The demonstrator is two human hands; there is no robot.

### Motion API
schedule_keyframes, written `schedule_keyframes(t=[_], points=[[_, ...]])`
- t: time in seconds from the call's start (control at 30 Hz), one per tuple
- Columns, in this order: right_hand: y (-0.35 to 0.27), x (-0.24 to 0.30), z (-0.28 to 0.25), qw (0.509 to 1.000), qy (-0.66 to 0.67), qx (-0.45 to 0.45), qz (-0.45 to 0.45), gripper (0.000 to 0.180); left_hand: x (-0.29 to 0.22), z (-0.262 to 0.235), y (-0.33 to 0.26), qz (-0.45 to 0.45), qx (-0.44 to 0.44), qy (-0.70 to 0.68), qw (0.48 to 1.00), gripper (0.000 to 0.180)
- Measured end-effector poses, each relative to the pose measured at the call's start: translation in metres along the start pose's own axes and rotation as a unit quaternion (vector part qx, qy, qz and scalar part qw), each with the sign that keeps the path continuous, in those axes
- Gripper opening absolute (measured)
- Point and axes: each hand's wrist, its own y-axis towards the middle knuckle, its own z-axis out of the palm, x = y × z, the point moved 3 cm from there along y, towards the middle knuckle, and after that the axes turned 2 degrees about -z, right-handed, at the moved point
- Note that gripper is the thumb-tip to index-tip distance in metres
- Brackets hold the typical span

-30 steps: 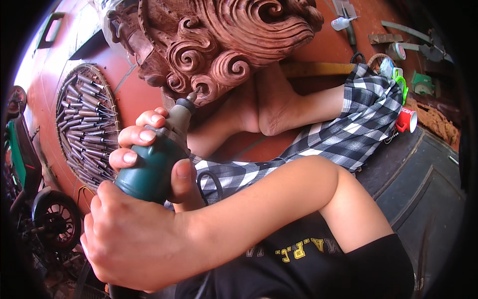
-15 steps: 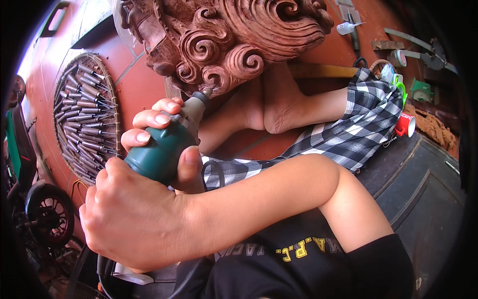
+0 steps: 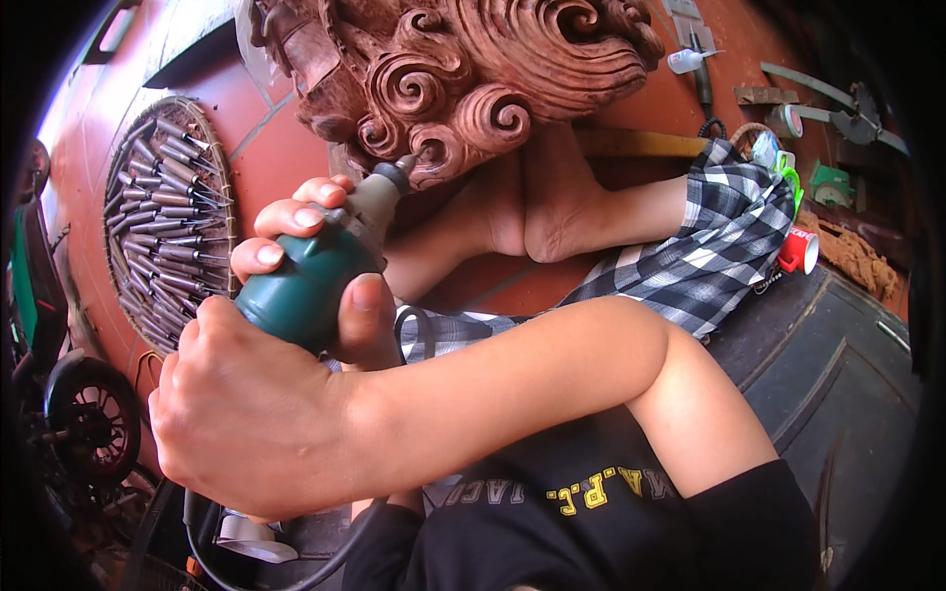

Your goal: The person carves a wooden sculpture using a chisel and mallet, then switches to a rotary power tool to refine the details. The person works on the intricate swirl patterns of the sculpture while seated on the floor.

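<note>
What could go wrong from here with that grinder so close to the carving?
The bit of the green die grinder sits right at a small carved scroll, so a slip might gouge its curl. A bare foot lies near too; a skid could reach it. The looped cord might snag.

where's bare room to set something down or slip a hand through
Bare red tile shows between the round basket and the carving. The dark panelled surface, bordered by the red cup and black sleeve, looks mostly bare. Crowded: the basket, packed with handled tools; upper right, around white bottle and metal strips; left hand and right hand on green power tool.
</note>
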Motion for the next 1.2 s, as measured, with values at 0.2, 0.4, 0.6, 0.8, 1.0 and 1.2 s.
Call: schedule_keyframes(t=[0.2,0.4,0.6,0.8,1.0,1.2], points=[[0.002,0.002,-0.009,0.995,0.025,0.093,-0.008,0.045,-0.002,-0.001,-0.002,0.015,-0.008,0.001,1.0,0.059],[-0.01,0.005,0.016,0.988,-0.067,-0.135,0.019,0.024,0.003,0.0,-0.009,0.008,-0.024,-0.009,1.0,0.06],[-0.021,0.019,0.012,0.986,-0.06,-0.154,0.03,0.024,-0.006,0.006,-0.016,0.034,-0.028,-0.005,0.999,0.059],[-0.064,0.036,-0.005,0.965,0.081,-0.219,-0.123,0.03,-0.031,0.022,-0.021,0.141,-0.03,0.15,0.978,0.063],[-0.125,-0.014,-0.042,0.944,0.191,-0.115,-0.244,0.03,-0.02,0.047,-0.025,0.181,0.033,0.248,0.951,0.03],[-0.171,-0.019,-0.078,0.959,0.182,-0.038,-0.212,0.029,-0.017,0.087,-0.035,0.182,0.108,0.255,0.944,0.021]])
